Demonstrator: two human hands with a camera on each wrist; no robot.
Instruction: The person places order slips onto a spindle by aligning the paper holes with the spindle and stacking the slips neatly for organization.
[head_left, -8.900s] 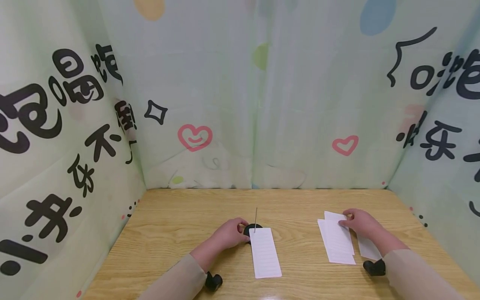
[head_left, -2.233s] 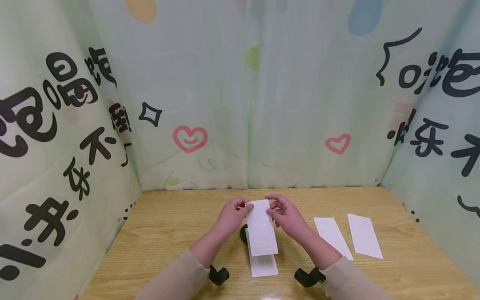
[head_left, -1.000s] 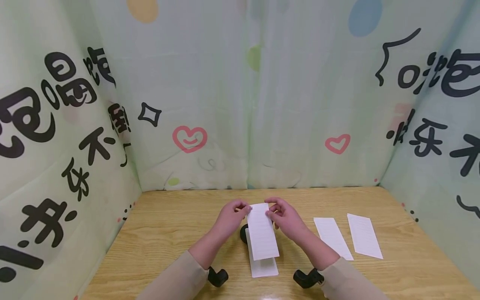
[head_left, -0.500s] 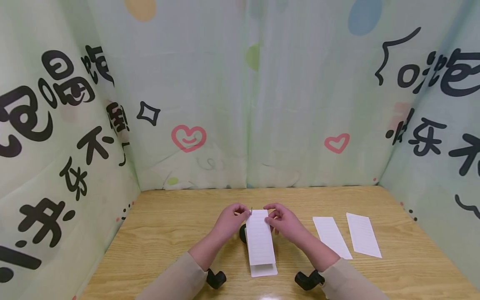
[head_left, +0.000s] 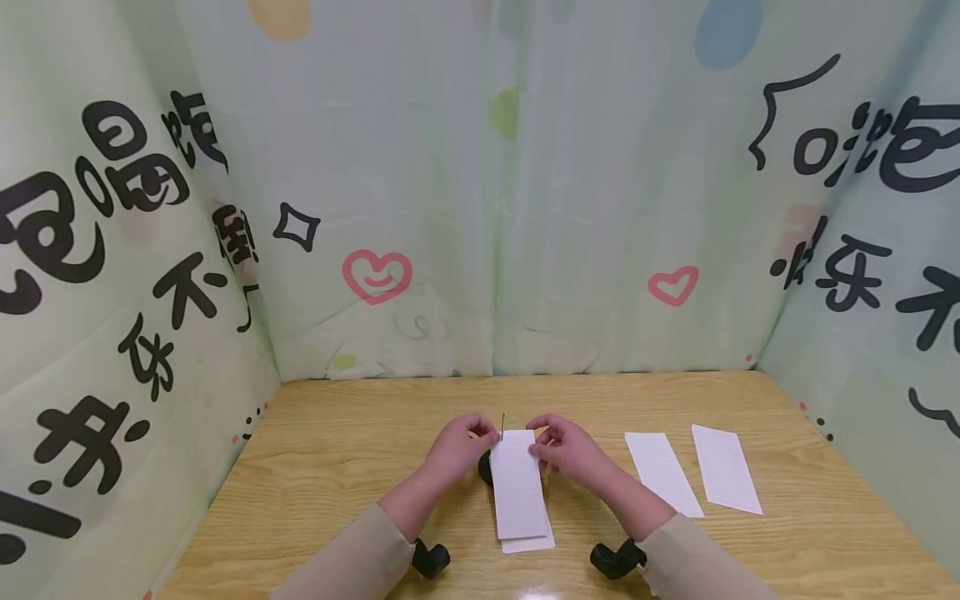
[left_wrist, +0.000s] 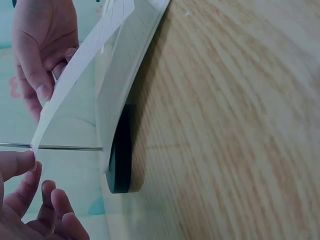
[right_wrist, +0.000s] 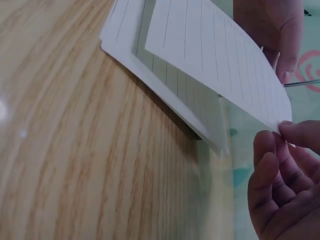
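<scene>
A lined white paper slip [head_left: 517, 487] is pinched at its far left corner by my left hand [head_left: 459, 448] and at its far right corner by my right hand [head_left: 573, 452]. Through its far edge runs the thin metal rod of a bill spike [left_wrist: 70, 147]; the tip stands above the paper. In the left wrist view the slip slopes, its pierced end partway up the rod. Below it, more lined paper [right_wrist: 115, 35] is threaded at the rod's foot, over the round black base [left_wrist: 122, 172]. The slips hide most of that base in the head view.
Two loose lined slips lie to the right on the wooden table [head_left: 360, 467]: a nearer one [head_left: 663, 473] beside my right forearm and another [head_left: 726, 468] farther right. Printed curtains [head_left: 420, 167] enclose the table at the back and both sides.
From 8.9 seconds ago, my right hand has left the slips at right and joined my left. Over the last second both hands lowered the held slip, and the rod's tip came into view above it.
</scene>
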